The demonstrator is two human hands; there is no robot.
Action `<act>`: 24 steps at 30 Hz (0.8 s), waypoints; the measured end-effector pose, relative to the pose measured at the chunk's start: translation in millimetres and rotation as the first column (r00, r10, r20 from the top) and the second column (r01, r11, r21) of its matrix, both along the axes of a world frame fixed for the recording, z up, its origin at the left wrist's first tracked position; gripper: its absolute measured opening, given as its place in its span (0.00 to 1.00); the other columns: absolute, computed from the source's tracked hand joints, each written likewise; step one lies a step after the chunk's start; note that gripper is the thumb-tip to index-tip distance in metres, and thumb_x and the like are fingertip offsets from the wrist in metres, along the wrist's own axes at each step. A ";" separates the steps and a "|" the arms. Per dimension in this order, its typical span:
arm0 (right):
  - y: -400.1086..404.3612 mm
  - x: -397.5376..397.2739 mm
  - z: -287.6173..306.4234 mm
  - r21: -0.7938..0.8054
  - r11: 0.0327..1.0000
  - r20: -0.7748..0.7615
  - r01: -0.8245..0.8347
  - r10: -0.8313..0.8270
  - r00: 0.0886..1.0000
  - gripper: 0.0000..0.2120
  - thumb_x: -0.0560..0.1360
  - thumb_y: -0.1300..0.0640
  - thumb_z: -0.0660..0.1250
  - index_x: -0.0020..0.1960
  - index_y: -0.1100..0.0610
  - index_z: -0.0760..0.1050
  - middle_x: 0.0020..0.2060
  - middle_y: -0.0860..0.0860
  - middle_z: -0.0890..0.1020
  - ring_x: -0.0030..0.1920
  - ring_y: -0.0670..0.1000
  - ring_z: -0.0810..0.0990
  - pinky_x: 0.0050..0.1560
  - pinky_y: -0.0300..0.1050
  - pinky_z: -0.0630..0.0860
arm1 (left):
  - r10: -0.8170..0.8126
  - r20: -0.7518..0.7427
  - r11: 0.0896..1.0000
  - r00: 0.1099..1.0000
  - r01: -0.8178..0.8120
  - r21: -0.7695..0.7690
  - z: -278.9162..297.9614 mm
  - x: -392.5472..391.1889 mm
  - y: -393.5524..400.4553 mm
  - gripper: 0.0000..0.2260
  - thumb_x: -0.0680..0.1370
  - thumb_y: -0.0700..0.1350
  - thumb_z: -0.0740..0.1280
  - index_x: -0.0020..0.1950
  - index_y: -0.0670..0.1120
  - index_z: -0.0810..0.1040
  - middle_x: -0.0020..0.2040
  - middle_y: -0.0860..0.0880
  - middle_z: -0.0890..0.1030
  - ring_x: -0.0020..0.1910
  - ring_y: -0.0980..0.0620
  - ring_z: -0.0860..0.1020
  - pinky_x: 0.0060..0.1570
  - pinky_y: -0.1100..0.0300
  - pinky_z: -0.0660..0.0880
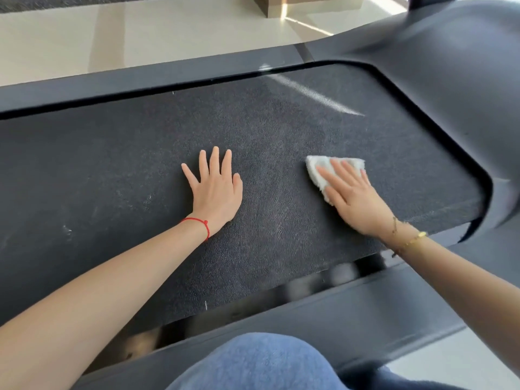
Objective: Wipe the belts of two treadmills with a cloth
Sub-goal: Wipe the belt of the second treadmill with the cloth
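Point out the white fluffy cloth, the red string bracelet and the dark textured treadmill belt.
white fluffy cloth [316,167]: head view, exposed left part.
red string bracelet [197,221]: head view, strand across the wrist.
dark textured treadmill belt [112,164]: head view, bare left surface.

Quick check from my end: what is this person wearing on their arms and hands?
Both forearms are bare, with no sleeves or gloves in view. The left hand has a thin red string bracelet with a small knot or bead at the wrist. The right hand has a fine gold-coloured chain bracelet at the wrist, slightly blurred. No rings are visible.
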State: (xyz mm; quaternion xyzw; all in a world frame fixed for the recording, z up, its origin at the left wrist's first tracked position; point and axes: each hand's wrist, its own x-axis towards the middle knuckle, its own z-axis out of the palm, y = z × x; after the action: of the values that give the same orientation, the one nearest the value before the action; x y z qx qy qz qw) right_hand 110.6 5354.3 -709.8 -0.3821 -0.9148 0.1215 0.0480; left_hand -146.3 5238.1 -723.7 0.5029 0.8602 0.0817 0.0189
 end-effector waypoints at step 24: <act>177.9 -97.9 -13.6 0.031 0.999 0.000 0.017 -0.017 1.000 0.23 0.84 0.48 0.47 0.79 0.46 0.55 0.79 0.54 0.53 0.79 0.56 0.48 0.77 0.59 0.40 | 0.219 0.093 0.972 0.971 -0.226 0.070 -8.3 7.1 150.1 0.25 0.84 0.51 0.50 0.80 0.49 0.54 0.81 0.46 0.52 0.80 0.42 0.46 0.72 0.30 0.42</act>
State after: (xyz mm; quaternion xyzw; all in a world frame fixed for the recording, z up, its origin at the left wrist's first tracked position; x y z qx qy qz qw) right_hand 12.7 5532.2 -723.4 -0.3890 -0.9134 0.1068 0.0547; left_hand -139.2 5388.2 -732.0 0.3998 0.9057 0.1388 0.0258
